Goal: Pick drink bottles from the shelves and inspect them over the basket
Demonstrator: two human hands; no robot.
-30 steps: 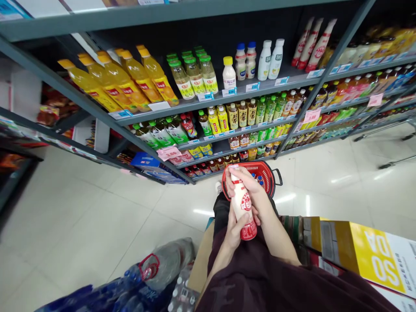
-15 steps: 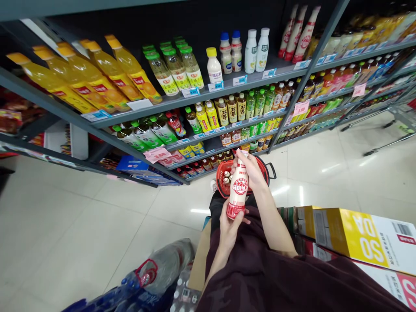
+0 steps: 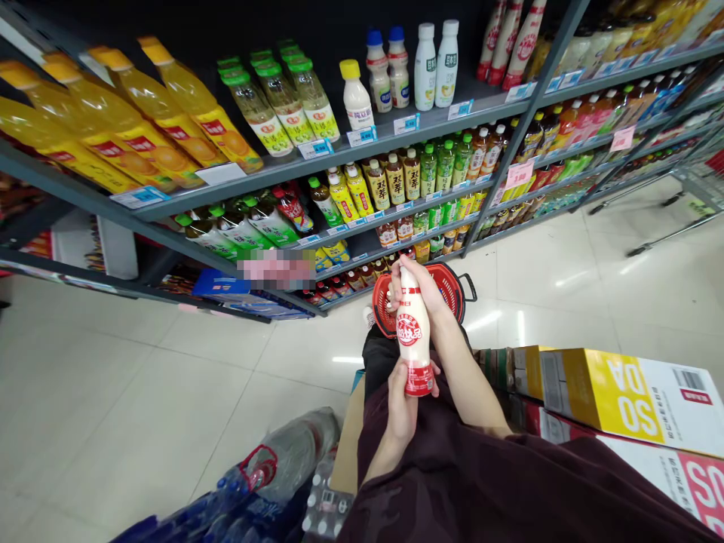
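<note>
My left hand [image 3: 403,403] cups the base of the milk bottle [image 3: 410,332], my right hand [image 3: 428,290] wraps its neck, frame centre; red basket [image 3: 452,283] behind, drink shelves [image 3: 317,162] above, tiled floor [image 3: 141,392].

pink bottle [image 3: 412,332], red label; red basket [image 3: 452,283].

I was in a shop, in the drinks aisle of a supermarket. Long grey shelves [image 3: 390,130] rose in tiers, each packed with rows of identical drinks: orange juice bottles [image 3: 170,113], green-capped bottles [image 3: 283,94] and white milk bottles [image 3: 435,64]. Price tags [image 3: 360,136] ran along every shelf edge, with a pink card [image 3: 519,174] among them. A red shopping basket [image 3: 461,290] sat before me over the pale tiled floor [image 3: 141,377]. Printed cartons [image 3: 622,392] bearing a barcode and shrink-wrapped packs of water [image 3: 277,460] lay close by. The red-and-white bottle [image 3: 412,339] I held matched those on the top shelf.
</note>
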